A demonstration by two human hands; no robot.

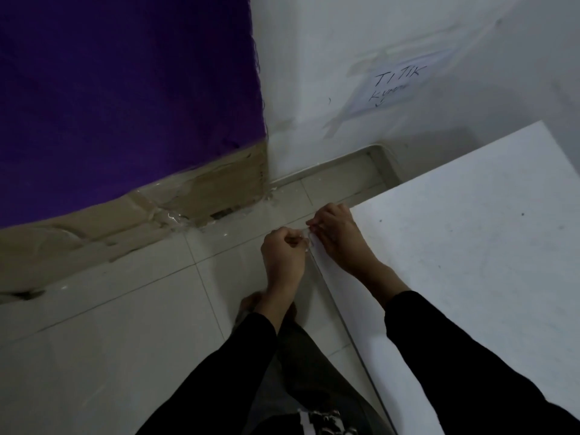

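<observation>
A large white board (470,246) lies flat at the right, its left edge running down toward me. At that edge near the far corner, my left hand (282,255) and my right hand (335,230) meet. Both have curled fingers that pinch a small strip of clear tape (307,238) stuck at the board's edge. My right hand rests on the board's top; my left hand is just off its edge, above the floor. The tape is mostly hidden by my fingers.
A purple cloth (125,95) hangs at the left over a brown cardboard panel (131,227) taped to the floor. A white wall (345,89) with a paper note (395,86) stands behind. Pale floor tiles (125,324) lie below. My bare foot (251,302) shows under my left arm.
</observation>
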